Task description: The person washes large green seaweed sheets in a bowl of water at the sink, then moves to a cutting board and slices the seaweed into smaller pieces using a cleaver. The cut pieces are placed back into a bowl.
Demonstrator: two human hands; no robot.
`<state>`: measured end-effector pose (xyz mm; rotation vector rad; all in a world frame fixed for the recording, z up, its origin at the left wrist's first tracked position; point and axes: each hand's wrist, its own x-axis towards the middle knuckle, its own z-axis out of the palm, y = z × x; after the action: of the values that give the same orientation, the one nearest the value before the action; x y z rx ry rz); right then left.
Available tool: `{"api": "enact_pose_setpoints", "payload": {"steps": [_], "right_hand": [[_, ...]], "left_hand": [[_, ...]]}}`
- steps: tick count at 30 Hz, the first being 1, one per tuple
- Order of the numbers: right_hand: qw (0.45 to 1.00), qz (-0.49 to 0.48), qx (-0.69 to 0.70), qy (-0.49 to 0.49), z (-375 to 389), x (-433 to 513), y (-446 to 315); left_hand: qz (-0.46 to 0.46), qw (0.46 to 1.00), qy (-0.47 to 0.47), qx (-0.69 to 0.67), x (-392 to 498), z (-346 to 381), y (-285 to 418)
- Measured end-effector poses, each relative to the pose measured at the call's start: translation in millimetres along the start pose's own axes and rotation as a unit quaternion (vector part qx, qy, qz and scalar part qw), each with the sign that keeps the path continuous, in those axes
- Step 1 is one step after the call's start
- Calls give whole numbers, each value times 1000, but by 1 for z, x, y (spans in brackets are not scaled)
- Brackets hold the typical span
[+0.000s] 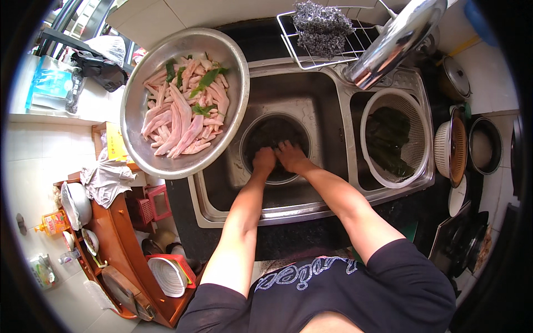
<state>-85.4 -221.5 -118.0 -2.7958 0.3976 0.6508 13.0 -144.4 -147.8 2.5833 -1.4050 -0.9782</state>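
Both my hands are down inside a round metal bowl [280,182] standing in the large basin of a stainless steel sink [325,104]. My left hand [265,159] has its fingers curled, and whatever may be in them is hidden. Beside it, almost touching, my right hand [292,157] lies palm down with fingers somewhat apart. The bowl's contents are dark and too dim to make out. At the upper left, a wide steel basin [141,75] overlaps the sink's corner. It holds pale raw poultry pieces [181,116] and some green leaves [204,110].
Dark green leaves [387,133] sit in a white mesh colander [418,129] over the smaller sink basin. Behind it rises a chrome faucet [391,45]. A wire rack [287,39] holds steel wool [322,27]. Further right is a lidded pot [456,77]; a wooden cabinet [112,220] stands left.
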Motion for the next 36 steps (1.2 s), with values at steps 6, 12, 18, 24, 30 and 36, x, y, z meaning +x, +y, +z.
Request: {"api": "enact_pose_setpoints", "payload": {"steps": [6,12,18,24,30,36], "right_hand": [[886,168,425,78,-8,17,24],[583,-83,808,37,-42,-19,15],[650,92,728,200,-36,1,-3],[840,359,392,106,-7,25,8],[950,227,210,50,59,46,-7],[674,161,704,155,52,43,-5]], "left_hand": [[-20,791,-21,-611,-17,-71,-27],[-37,694,0,-719,-34,-109,-5],[-7,713,52,-699,-35,-98,17],[-95,867,24,-489,-9,-35,-7],[-117,970,93,-193,9,26,-12],[-193,745,56,-636,10,11,-4]]}}
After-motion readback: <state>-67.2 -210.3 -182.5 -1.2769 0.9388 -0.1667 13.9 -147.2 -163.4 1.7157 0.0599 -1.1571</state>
